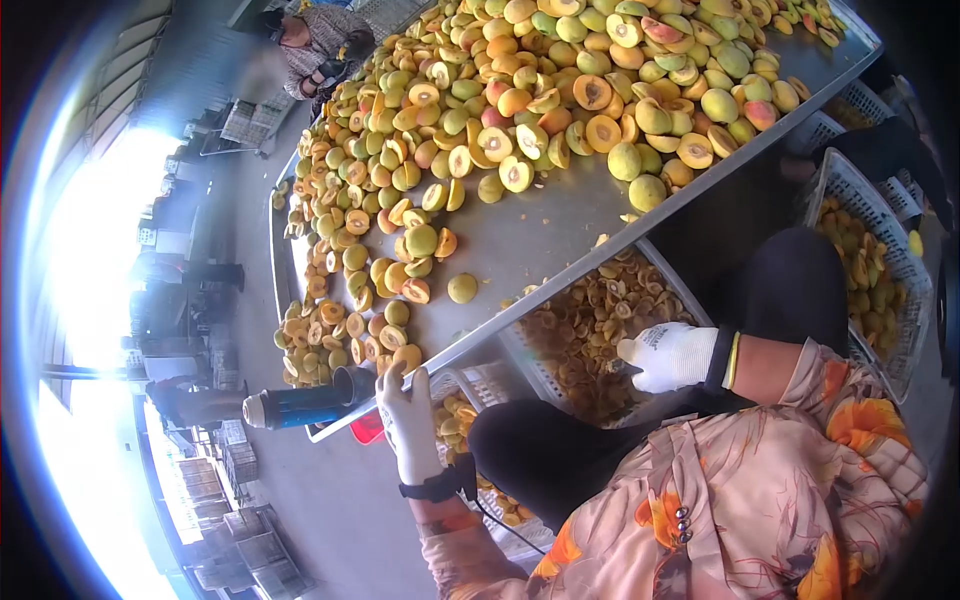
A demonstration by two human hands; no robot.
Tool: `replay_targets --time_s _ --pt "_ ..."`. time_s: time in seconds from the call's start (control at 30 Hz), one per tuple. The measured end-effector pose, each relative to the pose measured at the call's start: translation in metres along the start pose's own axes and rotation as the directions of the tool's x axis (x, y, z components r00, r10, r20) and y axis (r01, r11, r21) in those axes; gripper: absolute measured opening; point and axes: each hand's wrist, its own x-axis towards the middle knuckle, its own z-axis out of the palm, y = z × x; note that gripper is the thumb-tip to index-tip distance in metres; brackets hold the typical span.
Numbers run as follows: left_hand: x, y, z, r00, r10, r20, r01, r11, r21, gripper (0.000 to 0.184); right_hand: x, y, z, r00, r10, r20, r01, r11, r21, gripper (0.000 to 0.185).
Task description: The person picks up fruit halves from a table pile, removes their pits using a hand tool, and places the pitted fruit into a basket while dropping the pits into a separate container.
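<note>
My left hand [408,418], in a white glove, is at the near left corner of the metal table [560,240]. Its fingers are apart, close to a peach half [406,357] at the table's edge. Right beside that hand lies a blue cylinder, like a flask [310,406], with a dark round end. My right hand [672,357], also gloved in white, is closed above a crate of peach scraps and pits [600,320]. A small dark bit shows at its fingertips; what it grips is mostly hidden. Halved yellow peaches [500,110] are heaped across the table.
A white crate of peach pieces [880,215] stands to the right. Another crate with peach halves [455,420] sits below the table by my left knee. Something red [368,428] is under the table corner. Across the table is another person [320,50]. Stacked crates [255,550] stand at lower left.
</note>
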Motion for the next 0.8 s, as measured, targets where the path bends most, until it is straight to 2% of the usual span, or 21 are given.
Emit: replay_targets --time_s 0.07,0.13,0.2,0.23,0.3,0.33,0.37,0.4,0.43,0.47,0.5,0.53,0.6,0.73,0.77,0.8 --pt "0.046 0.028 0.022 0.984 -0.003 0.181 0.015 0.998 -0.064 0.048 0.004 -0.001 -0.001 1.0 0.002 0.001 -0.002 1.0 -0.013 0.031" --pt "0.079 0.051 0.055 0.955 0.075 0.288 -0.073 0.997 -0.018 0.053 0.003 -0.001 -0.001 1.0 -0.014 0.01 0.015 1.0 -0.018 0.033" --pt "0.106 0.035 0.1 0.874 0.352 0.335 -0.386 0.922 0.04 0.057 0.002 0.001 -0.001 0.998 -0.055 -0.013 0.055 0.998 -0.017 0.032" --pt "0.111 0.034 0.112 0.855 0.31 0.415 -0.38 0.92 0.095 0.056 0.001 0.003 0.0 0.996 -0.081 -0.03 0.081 0.997 -0.017 0.033" --pt "0.117 0.035 0.115 0.866 0.276 0.418 -0.333 0.94 0.069 0.054 0.002 0.007 0.001 0.991 -0.114 -0.077 0.114 0.993 0.001 0.032" --pt "0.118 0.035 0.114 0.87 0.259 0.419 -0.31 0.949 0.057 0.053 0.001 0.007 0.002 0.982 -0.118 -0.15 0.127 0.991 0.052 0.03" --pt "0.111 0.035 0.109 0.901 0.157 0.405 -0.11 0.985 -0.135 0.05 0.001 0.004 0.001 0.968 -0.12 -0.222 0.145 0.985 0.098 0.027" --pt "0.101 0.044 0.098 0.883 0.084 0.461 0.116 0.914 -0.389 0.05 0.0 0.001 -0.001 0.949 -0.12 -0.292 0.167 0.976 0.14 0.026" --pt "0.086 0.053 0.085 0.872 0.065 0.485 0.275 0.755 -0.596 0.05 -0.001 -0.003 -0.004 0.921 -0.111 -0.372 0.201 0.956 0.213 0.03" --pt "0.067 0.074 0.065 0.856 0.055 0.514 0.413 0.525 -0.744 0.051 -0.002 -0.009 -0.011 0.914 -0.129 -0.383 0.245 0.932 0.269 0.031" --pt "0.051 0.081 0.055 0.841 0.15 0.52 0.418 0.429 -0.801 0.057 -0.003 -0.016 -0.013 0.879 -0.176 -0.443 0.321 0.906 0.277 0.031" --pt "0.031 0.091 0.049 0.827 0.243 0.507 0.47 0.196 -0.861 0.06 -0.004 -0.024 -0.014 0.837 -0.218 -0.502 0.395 0.875 0.278 0.031" --pt "-0.005 0.121 0.036 0.837 0.255 0.485 0.513 -0.054 -0.857 0.062 -0.005 -0.039 -0.01 0.753 -0.304 -0.584 0.509 0.832 0.222 0.03" --pt "-0.061 0.164 0.026 0.87 0.291 0.397 0.457 -0.18 -0.871 0.064 -0.006 -0.062 0.004 0.551 -0.387 -0.739 0.65 0.754 0.09 0.02" --pt "-0.07 0.167 0.028 0.883 0.294 0.366 0.431 -0.197 -0.88 0.065 -0.013 -0.064 0.008 0.569 -0.368 -0.736 0.644 0.756 0.12 0.022" --pt "-0.078 0.173 0.03 0.895 0.297 0.334 0.403 -0.215 -0.889 0.065 -0.016 -0.063 0.013 0.575 -0.375 -0.727 0.607 0.792 0.071 0.023"
